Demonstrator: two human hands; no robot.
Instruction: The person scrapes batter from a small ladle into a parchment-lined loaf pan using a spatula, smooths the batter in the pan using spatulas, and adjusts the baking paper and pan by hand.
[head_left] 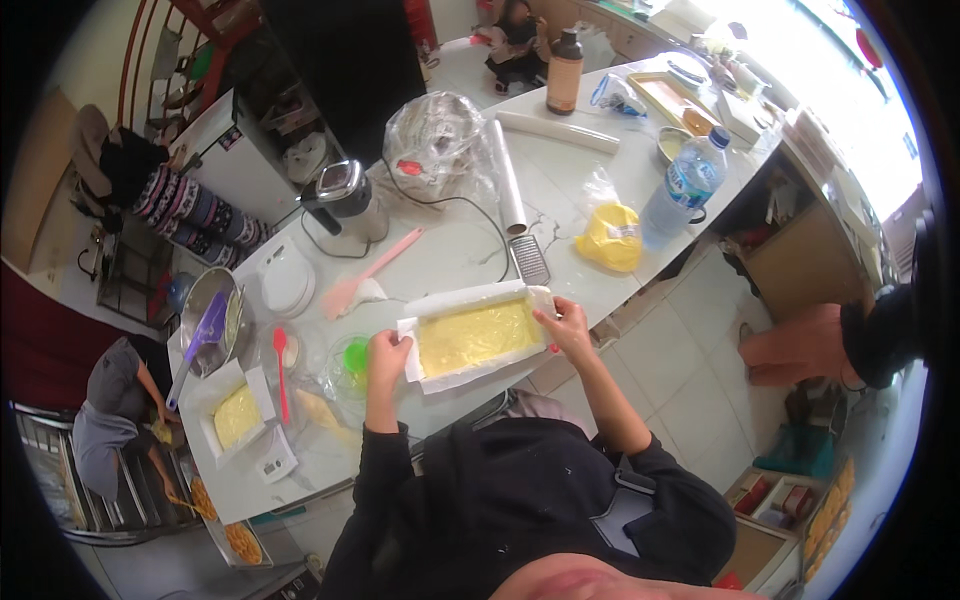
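Between my hands is a rectangular baking pan (478,338), lined with white paper that stands up past its rim, with smooth yellow batter inside. My left hand (388,358) grips the left end, thumb on the paper edge. At the right end, my right hand (566,328) pinches the lining and rim. Whether the pan rests on the table or is slightly lifted, I cannot tell. A green cup (356,355) stands just beyond my left hand. Farther left, a second paper-lined pan (238,415) of yellow batter sits near a small white scale (278,462).
A steel bowl (190,308) with a purple spatula, a red spatula (281,372), a hand mixer (350,205), a pink spatula (380,262) and a grater (529,260) surround the work area. A yellow bag (610,238) and water bottle (688,185) stand right. Other people are nearby.
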